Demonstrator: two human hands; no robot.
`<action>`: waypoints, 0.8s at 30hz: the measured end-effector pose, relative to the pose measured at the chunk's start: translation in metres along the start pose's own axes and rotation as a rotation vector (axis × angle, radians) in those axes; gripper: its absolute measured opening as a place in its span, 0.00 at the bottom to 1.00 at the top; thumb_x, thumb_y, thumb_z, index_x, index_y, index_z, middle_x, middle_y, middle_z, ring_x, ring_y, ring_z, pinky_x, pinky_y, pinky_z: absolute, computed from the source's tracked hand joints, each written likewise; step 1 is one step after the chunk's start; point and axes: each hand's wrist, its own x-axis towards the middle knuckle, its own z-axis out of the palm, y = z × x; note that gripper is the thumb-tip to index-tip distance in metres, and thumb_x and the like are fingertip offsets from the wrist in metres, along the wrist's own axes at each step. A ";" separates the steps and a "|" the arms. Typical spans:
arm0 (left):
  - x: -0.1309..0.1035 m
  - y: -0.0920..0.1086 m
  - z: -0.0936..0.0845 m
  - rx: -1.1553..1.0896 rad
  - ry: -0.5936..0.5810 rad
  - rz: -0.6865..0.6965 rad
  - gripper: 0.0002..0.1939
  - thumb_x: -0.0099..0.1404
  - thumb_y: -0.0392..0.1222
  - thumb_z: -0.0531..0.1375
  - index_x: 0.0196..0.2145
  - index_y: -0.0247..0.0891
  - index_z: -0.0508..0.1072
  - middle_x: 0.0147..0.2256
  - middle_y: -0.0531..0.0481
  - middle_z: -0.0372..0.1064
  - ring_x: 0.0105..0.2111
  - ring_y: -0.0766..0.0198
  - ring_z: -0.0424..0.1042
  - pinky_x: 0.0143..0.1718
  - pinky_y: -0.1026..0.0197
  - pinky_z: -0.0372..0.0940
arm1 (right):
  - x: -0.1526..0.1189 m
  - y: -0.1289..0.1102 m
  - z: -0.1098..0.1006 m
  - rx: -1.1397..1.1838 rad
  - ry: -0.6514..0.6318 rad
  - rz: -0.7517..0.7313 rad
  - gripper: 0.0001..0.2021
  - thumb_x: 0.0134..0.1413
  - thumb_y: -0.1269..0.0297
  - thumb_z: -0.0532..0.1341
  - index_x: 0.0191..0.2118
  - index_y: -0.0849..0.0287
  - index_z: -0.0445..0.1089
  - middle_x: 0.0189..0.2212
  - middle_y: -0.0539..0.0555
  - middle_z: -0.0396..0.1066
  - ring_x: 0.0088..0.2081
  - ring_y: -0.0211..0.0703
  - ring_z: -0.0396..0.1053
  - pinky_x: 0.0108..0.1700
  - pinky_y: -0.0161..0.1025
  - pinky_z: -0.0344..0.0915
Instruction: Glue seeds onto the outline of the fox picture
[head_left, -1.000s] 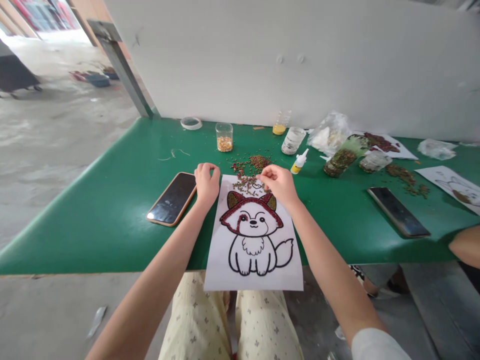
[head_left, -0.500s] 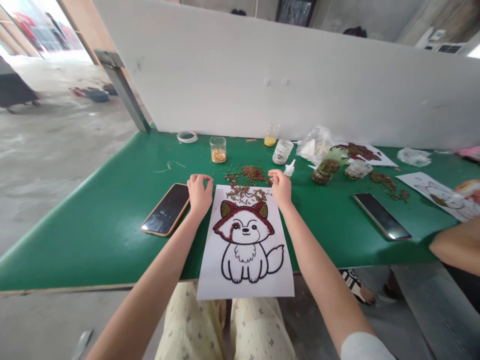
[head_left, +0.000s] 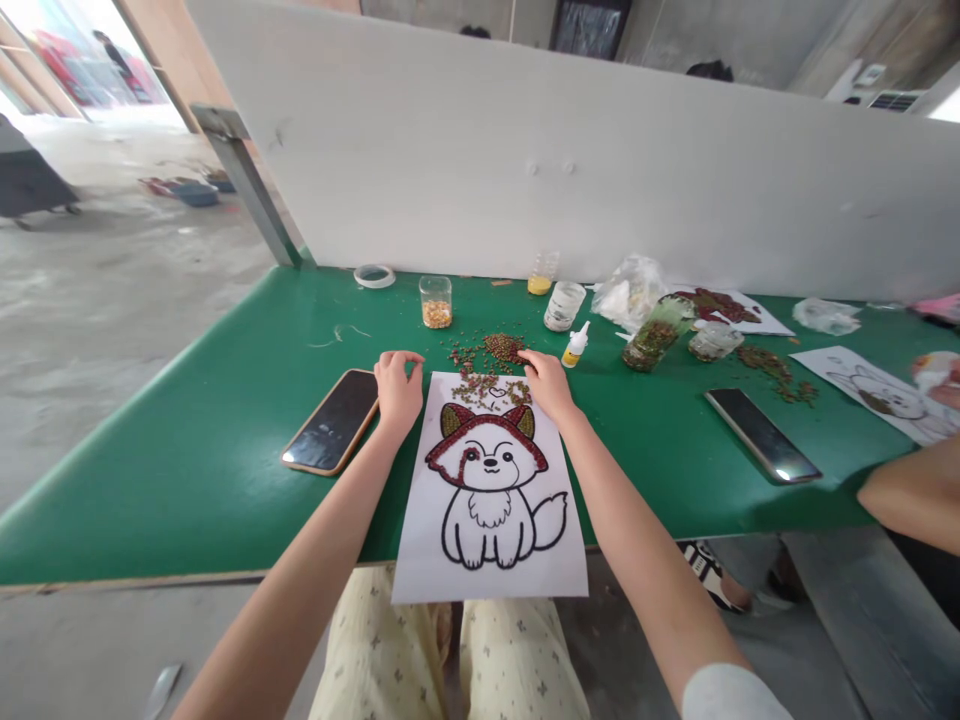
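A white sheet with a fox-like animal drawing (head_left: pixel 491 520) lies in front of me, overhanging the table's near edge. Dark red beans fill its hood outline, and greenish ones fill the ears. Loose beans (head_left: pixel 480 390) are scattered over its top. My right hand (head_left: pixel 550 385) reaches over the sheet's upper right corner, its outstretched fingertips at the right side of a brown bean pile (head_left: pixel 504 346). Nothing shows held in it. My left hand (head_left: pixel 400 388) rests between the sheet and a phone (head_left: pixel 331 420), fingers loosely bent, thumb apart, holding nothing visible.
A yellow-labelled glue bottle (head_left: pixel 575 346) stands right of the pile. Behind are a cup of corn kernels (head_left: pixel 436 304), a clear jar (head_left: pixel 564 306) and a tilted bean jar (head_left: pixel 658 335). Another phone (head_left: pixel 763 435) and a co-worker's arm (head_left: pixel 915 495) are at right. A white panel (head_left: pixel 570 200) backs the table.
My right hand has moved left from beside the glue bottle to the bean pile, uncovering the bottle's body. My left hand has stayed nearly still.
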 end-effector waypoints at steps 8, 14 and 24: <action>0.000 0.004 -0.001 -0.047 -0.031 0.044 0.15 0.60 0.31 0.49 0.38 0.38 0.74 0.40 0.44 0.68 0.43 0.56 0.67 0.49 0.53 0.62 | 0.001 -0.007 -0.008 -0.130 -0.024 -0.010 0.12 0.56 0.74 0.55 0.41 0.59 0.75 0.42 0.59 0.73 0.44 0.51 0.67 0.49 0.47 0.62; -0.001 0.009 -0.004 -0.052 -0.080 0.085 0.17 0.57 0.31 0.49 0.35 0.36 0.76 0.34 0.45 0.72 0.39 0.57 0.69 0.46 0.55 0.63 | 0.000 -0.008 -0.013 -0.160 -0.010 0.037 0.10 0.56 0.73 0.55 0.35 0.59 0.74 0.36 0.59 0.72 0.40 0.48 0.68 0.44 0.43 0.62; -0.001 0.013 -0.007 -0.090 -0.154 0.009 0.12 0.56 0.34 0.52 0.32 0.36 0.75 0.32 0.48 0.75 0.32 0.61 0.71 0.39 0.60 0.65 | -0.001 -0.012 -0.015 -0.074 0.058 0.078 0.08 0.53 0.74 0.56 0.36 0.59 0.71 0.36 0.58 0.71 0.39 0.48 0.68 0.46 0.45 0.62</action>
